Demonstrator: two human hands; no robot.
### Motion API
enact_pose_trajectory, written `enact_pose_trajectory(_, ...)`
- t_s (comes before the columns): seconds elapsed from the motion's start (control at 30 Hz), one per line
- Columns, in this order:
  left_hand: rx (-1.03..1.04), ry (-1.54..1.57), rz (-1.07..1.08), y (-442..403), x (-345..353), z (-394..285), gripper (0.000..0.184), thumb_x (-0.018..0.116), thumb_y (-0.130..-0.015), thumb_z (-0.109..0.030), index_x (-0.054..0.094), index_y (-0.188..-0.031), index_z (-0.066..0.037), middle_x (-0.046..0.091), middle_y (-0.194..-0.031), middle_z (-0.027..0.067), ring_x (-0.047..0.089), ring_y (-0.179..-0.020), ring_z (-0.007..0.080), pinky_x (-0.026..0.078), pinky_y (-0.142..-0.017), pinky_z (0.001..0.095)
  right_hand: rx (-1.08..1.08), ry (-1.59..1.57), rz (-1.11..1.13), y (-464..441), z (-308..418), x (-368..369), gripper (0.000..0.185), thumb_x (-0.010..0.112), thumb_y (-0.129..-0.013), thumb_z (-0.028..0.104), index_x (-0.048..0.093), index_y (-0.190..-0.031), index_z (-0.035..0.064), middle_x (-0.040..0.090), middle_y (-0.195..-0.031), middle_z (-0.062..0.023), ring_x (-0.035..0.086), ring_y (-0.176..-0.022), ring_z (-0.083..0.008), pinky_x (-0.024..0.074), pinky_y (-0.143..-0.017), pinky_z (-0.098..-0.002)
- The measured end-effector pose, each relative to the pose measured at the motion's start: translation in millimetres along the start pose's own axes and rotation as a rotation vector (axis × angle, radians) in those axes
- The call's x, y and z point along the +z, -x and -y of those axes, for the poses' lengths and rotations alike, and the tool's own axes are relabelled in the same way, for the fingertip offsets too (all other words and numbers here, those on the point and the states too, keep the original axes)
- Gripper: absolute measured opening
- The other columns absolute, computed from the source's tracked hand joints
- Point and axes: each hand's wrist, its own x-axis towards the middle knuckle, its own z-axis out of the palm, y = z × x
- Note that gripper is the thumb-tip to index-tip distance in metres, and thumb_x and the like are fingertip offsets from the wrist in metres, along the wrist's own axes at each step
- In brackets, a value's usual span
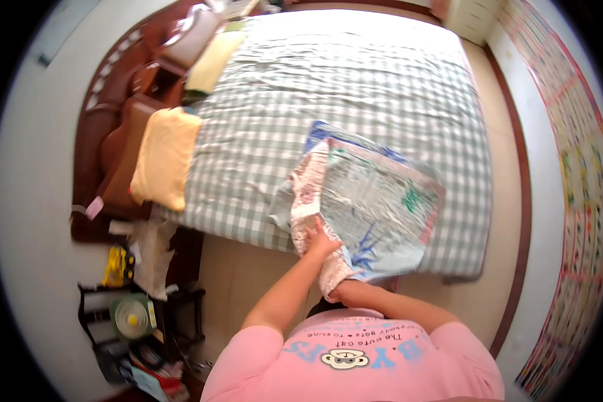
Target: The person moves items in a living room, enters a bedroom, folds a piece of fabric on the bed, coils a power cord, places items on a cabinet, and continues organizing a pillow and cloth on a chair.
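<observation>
A pale grey-blue printed cloth [382, 194] with blue and green plant motifs and a pinkish border lies on the near side of the bed. Its left part is turned over, showing a pink-and-white patterned strip [307, 184]. My left hand [320, 241] rests on this strip with fingers stretched out. Nearer my body, my right hand [345, 292] is closed around the cloth's near end, which hangs past the mattress edge. Some of the right fingers are hidden by cloth. A darker blue edge [318, 132] shows beneath the far side.
A green-and-white checked sheet [261, 134] covers the bed. Yellow pillows [167, 157] lie by the brown headboard [104, 144]. At lower left stand a dark chair [90, 311], a green fan [132, 316] and a yellow item [118, 266]. Posters [576, 167] cover the right wall.
</observation>
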Motion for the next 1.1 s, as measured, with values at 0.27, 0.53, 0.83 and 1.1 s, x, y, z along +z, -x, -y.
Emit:
enact_pose_trajectory(0.27,-0.132,0.004,-0.017,-61.5,12.7,114.3,0.078,0.064,-0.080,-0.017,0.016,-0.142,-0.016,0.048,-0.127,0.0199,0.056,-0.107,0.0321,0.048,-0.084,0.0437,0.180,0.053,-0.148,30.1,48.0,-36.1,0.017,0.055,-0.065,-0.002,0.061,-0.080,0.0039,0.061,-0.085,-0.0163,0.059,-0.087,-0.0359,0.0470,-0.072,-0.0416)
enact_pose_trajectory(0.53,0.225,1.214,0.703,74.3,-26.2,52.9,0.042,0.058,-0.082,-0.003,0.049,-0.123,-0.005,0.058,-0.115,0.0084,0.059,-0.101,0.0215,0.052,-0.081,0.0369,0.528,-0.512,-1.075,159.2,-43.6,-21.6,0.028,0.046,-0.075,-0.007,0.062,-0.096,0.0016,0.064,-0.083,-0.0037,0.061,-0.084,-0.0173,0.0485,-0.077,-0.0311)
enact_pose_trajectory(0.83,0.863,0.508,0.751,166.1,21.6,-39.0,0.042,0.047,-0.081,0.000,0.049,-0.123,-0.002,0.059,-0.115,0.0104,0.054,-0.106,0.0182,0.043,-0.091,0.0298,0.471,-1.600,-1.007,113.0,17.7,-43.9,0.054,0.054,-0.078,0.002,0.038,-0.129,0.0075,0.051,-0.118,-0.0097,0.054,-0.104,-0.0194,0.0472,-0.084,-0.0319)
enact_pose_trajectory(1.1,0.900,0.409,0.179,127.9,-119.5,-68.0,0.044,0.062,-0.085,-0.030,0.053,-0.118,-0.002,0.063,-0.099,0.0126,0.059,-0.092,0.0204,0.047,-0.081,0.0328,0.266,-0.064,-0.797,82.6,40.4,-100.1,0.038,0.062,-0.067,-0.001,0.059,-0.105,0.0041,0.058,-0.100,-0.0122,0.057,-0.097,-0.0267,0.0453,-0.083,-0.0328)
